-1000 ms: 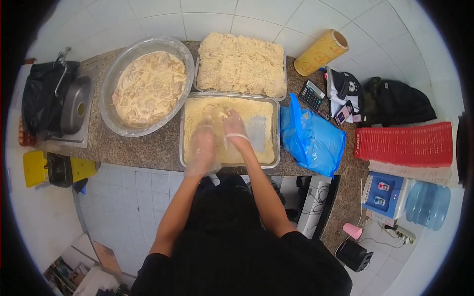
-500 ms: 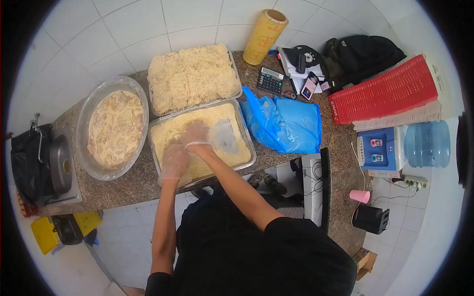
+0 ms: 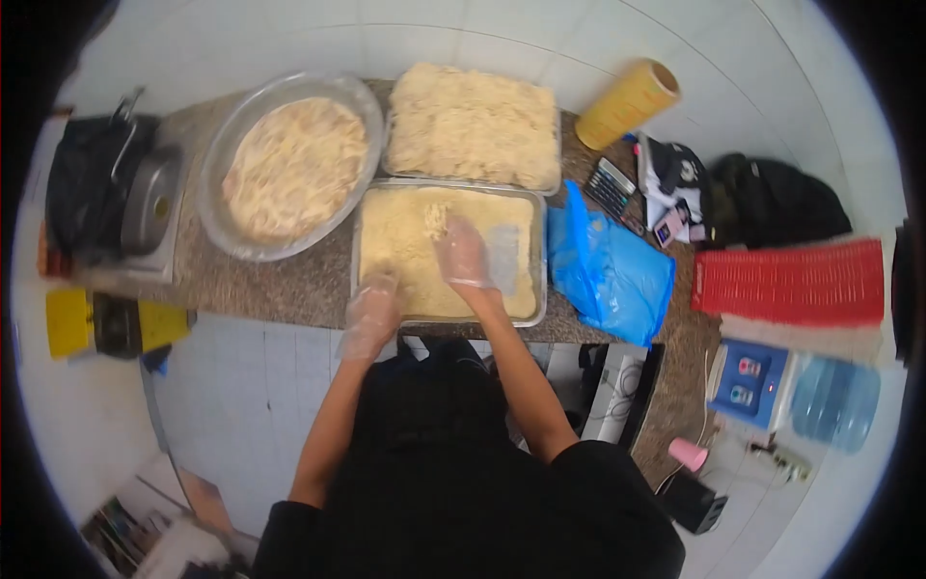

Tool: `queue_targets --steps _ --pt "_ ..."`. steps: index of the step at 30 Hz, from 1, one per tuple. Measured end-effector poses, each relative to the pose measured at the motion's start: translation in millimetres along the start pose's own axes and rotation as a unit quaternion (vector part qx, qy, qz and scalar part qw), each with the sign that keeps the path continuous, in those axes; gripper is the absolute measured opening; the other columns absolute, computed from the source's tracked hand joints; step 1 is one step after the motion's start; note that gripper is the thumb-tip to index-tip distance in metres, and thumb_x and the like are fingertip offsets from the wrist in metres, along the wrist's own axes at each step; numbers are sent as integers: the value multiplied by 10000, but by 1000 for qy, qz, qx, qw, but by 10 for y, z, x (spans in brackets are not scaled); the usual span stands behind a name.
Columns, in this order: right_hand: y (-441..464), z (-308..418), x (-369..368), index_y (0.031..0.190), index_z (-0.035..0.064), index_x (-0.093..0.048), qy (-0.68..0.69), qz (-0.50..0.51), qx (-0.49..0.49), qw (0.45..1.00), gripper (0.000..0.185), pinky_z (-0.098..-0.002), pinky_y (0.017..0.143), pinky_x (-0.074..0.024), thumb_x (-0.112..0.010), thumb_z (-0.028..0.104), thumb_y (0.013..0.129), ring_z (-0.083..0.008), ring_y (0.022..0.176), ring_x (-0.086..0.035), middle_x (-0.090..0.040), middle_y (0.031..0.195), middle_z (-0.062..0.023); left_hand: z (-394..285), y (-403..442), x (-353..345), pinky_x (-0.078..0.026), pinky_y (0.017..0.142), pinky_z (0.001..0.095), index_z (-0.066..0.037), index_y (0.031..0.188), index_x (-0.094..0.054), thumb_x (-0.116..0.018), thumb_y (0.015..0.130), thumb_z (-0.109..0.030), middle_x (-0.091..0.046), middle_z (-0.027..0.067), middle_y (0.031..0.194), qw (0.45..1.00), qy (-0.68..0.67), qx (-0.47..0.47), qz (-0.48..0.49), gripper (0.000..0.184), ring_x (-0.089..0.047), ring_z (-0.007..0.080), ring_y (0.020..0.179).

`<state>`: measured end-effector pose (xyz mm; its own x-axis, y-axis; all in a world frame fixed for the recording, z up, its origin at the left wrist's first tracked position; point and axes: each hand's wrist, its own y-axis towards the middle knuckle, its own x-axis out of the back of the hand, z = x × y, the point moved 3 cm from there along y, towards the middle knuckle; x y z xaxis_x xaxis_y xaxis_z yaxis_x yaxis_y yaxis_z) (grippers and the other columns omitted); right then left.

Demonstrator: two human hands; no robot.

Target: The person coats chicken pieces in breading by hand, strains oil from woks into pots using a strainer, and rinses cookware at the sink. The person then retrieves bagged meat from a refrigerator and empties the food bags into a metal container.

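Both hands wear clear plastic gloves. My right hand [image 3: 463, 253] is closed on a crumb-coated piece [image 3: 436, 220], which shows at its fingertips above the metal tray [image 3: 541, 280] of pale yellow crumbs [image 3: 424, 294]. Over the tray's left front corner is my left hand [image 3: 373, 314], its fingers blurred and pointing in at the crumbs; whether they grip anything cannot be made out. A grey bare patch of tray bottom shows right of my right hand. Behind stands another tray heaped with breaded pieces [image 3: 473, 125]. To the left, a large round basin [image 3: 214, 193] holds battered pieces [image 3: 294, 169].
A blue plastic bag [image 3: 612, 275] lies right of the crumb tray. Behind it are a cling film roll [image 3: 629, 104], a calculator [image 3: 610, 185] and a phone [image 3: 672, 224]. A sink [image 3: 149, 207] is at the far left, a red stack [image 3: 791, 280] and water dispenser [image 3: 752, 384] at the right.
The view has shifted, so the counter appears turned and higher up. My right hand has come up out of the crumbs with a coated piece; my left hand has drawn back toward the tray's near-left corner.
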<state>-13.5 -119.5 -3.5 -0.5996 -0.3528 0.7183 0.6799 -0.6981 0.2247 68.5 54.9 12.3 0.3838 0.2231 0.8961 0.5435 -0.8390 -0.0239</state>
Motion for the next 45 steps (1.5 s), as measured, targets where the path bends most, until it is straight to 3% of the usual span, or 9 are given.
queue_targets --steps 6,8,11,14,17,22,24,39,45 --pt "-406 -25 -75 1101 -37 -565 -202 33 71 976 396 -451 915 -457 -611 247 829 -419 1042 -563 -563 1161 -280 7 83 -702 -488 819 465 32 911 -616 -602 791 -162 -620 265 966 998 -49 -26 -43 229 -598 418 915" --pt "-479 -121 -259 1151 -65 -540 -119 208 -190 952 462 -441 936 -445 -621 243 817 -420 1057 -559 -547 1203 -290 -174 199 -694 -482 828 469 40 908 -614 -580 788 -126 -618 272 965 996 -87 2 16 208 -592 421 929" --pt "-220 -232 -486 1236 -91 -489 -232 541 -13 808 538 -423 967 -427 -617 202 803 -435 1096 -541 -527 1229 -309 -344 231 -397 -475 842 468 55 922 -606 -550 784 -68 -612 282 972 987 -142 40 56 193 -584 421 961" --pt "-163 -247 -303 1234 -21 -536 117 128 -245 954 458 -389 1018 -396 -567 178 823 -381 1172 -522 -518 1298 -258 -471 288 83 -477 855 454 57 999 -585 -522 800 -36 -612 275 1001 991 -128 31 11 228 -585 409 995" --pt "14 -274 -308 1186 4 -577 134 80 -145 977 388 -413 994 -416 -556 91 808 -383 1116 -559 -582 1208 -245 -364 608 -93 -455 916 434 50 1093 -568 -498 824 -37 -607 254 1084 997 -38 -52 -41 292 -571 380 1074" --pt "277 -169 56 1244 40 -562 -12 112 -117 987 459 -376 979 -437 -508 21 788 -347 1148 -559 -593 1218 -212 -323 653 -400 -351 1038 444 38 1156 -555 -562 813 -106 -588 212 1171 986 78 -113 -94 372 -507 348 1185" --pt "211 -202 43 1192 39 -604 5 87 -103 991 413 -374 964 -449 -516 31 789 -348 1125 -575 -613 1183 -213 -366 702 -392 -302 1086 440 67 1244 -498 -575 818 -147 -499 220 1314 987 14 -52 153 483 -436 352 1274" --pt "-308 -391 129 1072 16 -652 81 -55 -174 980 308 -402 839 -493 -574 67 779 -369 944 -624 -654 1012 -215 -391 739 -472 -158 1162 452 96 1380 -352 -524 878 -222 -316 247 1476 995 -52 -83 -3 619 -255 357 1403" --pt "-274 -243 -192 945 -13 -662 -194 49 -137 970 298 -430 801 -484 -628 234 783 -389 853 -613 -630 917 -242 -130 787 -448 -181 1154 452 107 1406 -293 -509 885 -216 -308 273 1467 995 6 -73 68 651 -255 385 1397"
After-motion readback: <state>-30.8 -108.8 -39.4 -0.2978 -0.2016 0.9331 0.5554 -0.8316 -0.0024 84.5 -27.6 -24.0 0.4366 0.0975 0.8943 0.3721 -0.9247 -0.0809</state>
